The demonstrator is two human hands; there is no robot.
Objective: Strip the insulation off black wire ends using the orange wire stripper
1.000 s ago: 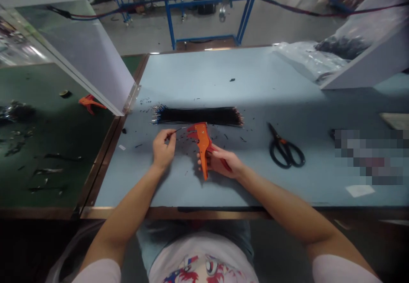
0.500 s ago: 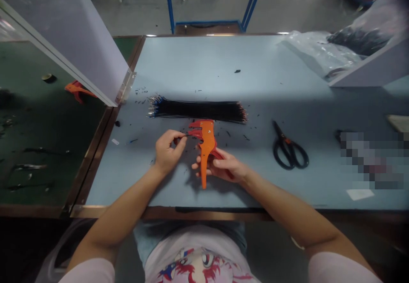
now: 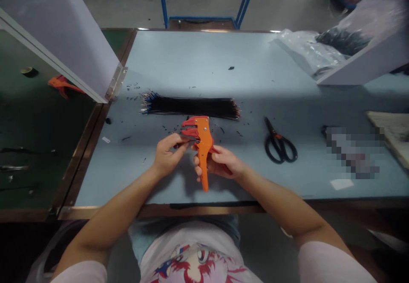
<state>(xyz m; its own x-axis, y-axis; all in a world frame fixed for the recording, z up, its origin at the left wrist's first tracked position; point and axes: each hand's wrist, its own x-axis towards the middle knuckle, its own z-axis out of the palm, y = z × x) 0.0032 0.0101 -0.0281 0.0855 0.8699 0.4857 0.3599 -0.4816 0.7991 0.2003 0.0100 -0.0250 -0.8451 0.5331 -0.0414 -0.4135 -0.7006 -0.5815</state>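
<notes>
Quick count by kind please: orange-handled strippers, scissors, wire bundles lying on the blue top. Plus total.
Orange strippers: 2 (held stripper in the right hand; spare stripper on the green table, partly hidden)
Scissors: 1
Black wire bundle on the blue top: 1
Total: 4

On my bench (image 3: 179, 61), to the right, there are black-handled scissors (image 3: 279, 146), lying open a little. Near to them is one white paper piece (image 3: 342, 184). At the far right side I see a clear plastic bag (image 3: 315, 53), beside the pale panel (image 3: 367, 57). On the green surface (image 3: 28, 125) at left, there is a second orange tool (image 3: 64, 86), and a small roll (image 3: 29, 71).
</notes>
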